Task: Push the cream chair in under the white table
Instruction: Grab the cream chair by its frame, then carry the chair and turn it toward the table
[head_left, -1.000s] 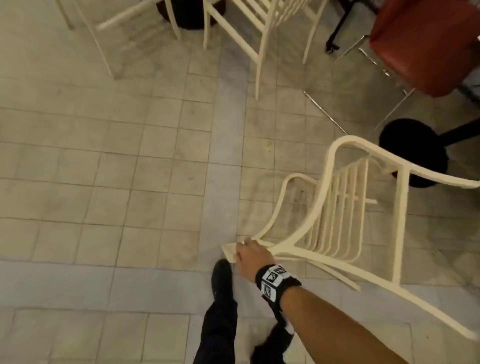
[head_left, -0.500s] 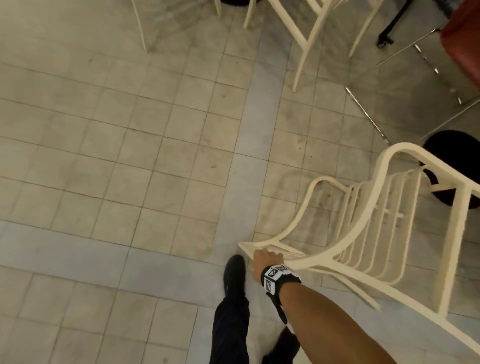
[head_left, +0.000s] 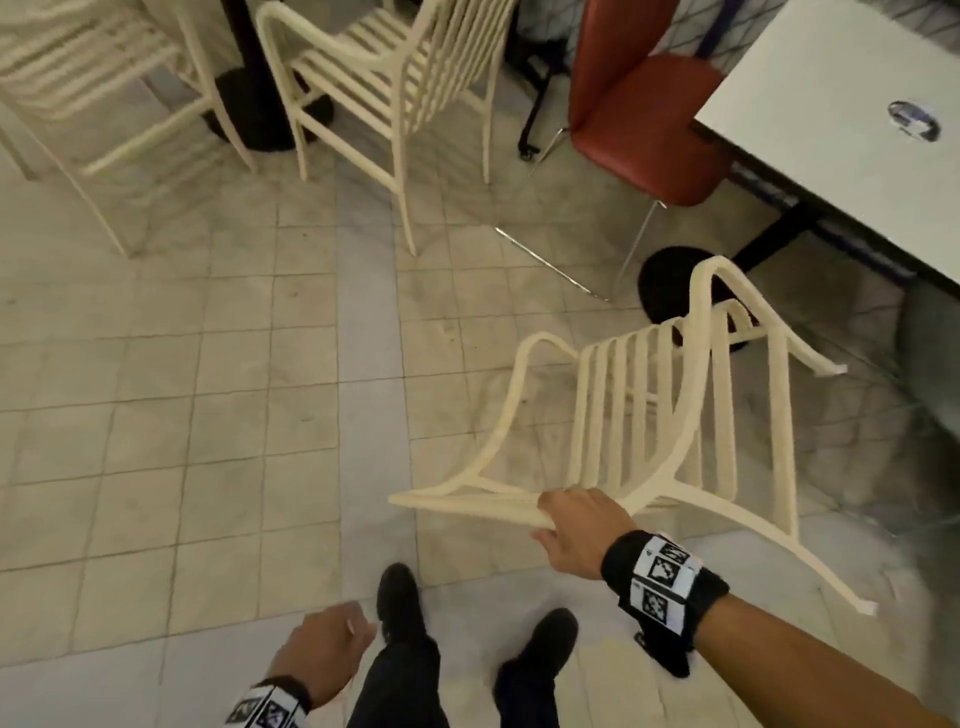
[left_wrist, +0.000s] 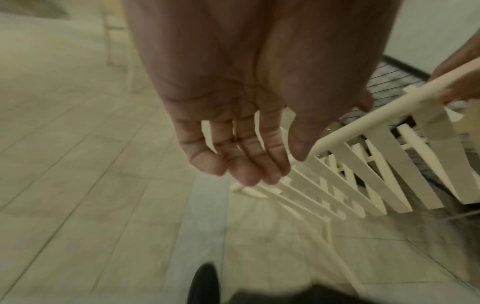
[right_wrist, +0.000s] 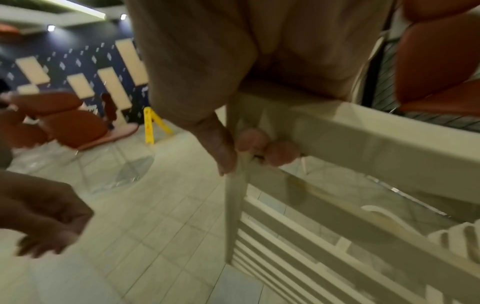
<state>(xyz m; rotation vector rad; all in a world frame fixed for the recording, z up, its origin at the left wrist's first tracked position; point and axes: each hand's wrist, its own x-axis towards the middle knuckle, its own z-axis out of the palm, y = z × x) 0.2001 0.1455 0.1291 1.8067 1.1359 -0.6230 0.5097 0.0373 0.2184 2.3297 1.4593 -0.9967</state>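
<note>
The cream slatted chair (head_left: 639, 410) is tilted over the tiled floor at the right of the head view, its legs pointing right. My right hand (head_left: 576, 525) grips its top rail, fingers and thumb curled round the bar (right_wrist: 259, 152). The white table (head_left: 831, 130) stands at the upper right on a black pedestal base, the chair just in front of that base. My left hand (head_left: 327, 649) hangs free at the bottom left, fingers loosely extended (left_wrist: 246, 160), holding nothing, apart from the chair (left_wrist: 363, 164).
Two more cream chairs (head_left: 384, 88) stand at the top left around a black table base (head_left: 249, 114). A red chair (head_left: 644, 114) on thin metal legs sits beside the white table. My black shoes (head_left: 400, 597) are below the chair. A yellow floor sign (right_wrist: 153, 125) stands far off.
The chair has swung toward the white table, which has come into view at the upper right. My left hand has appeared at the bottom. The right hand keeps its grip on the rail.
</note>
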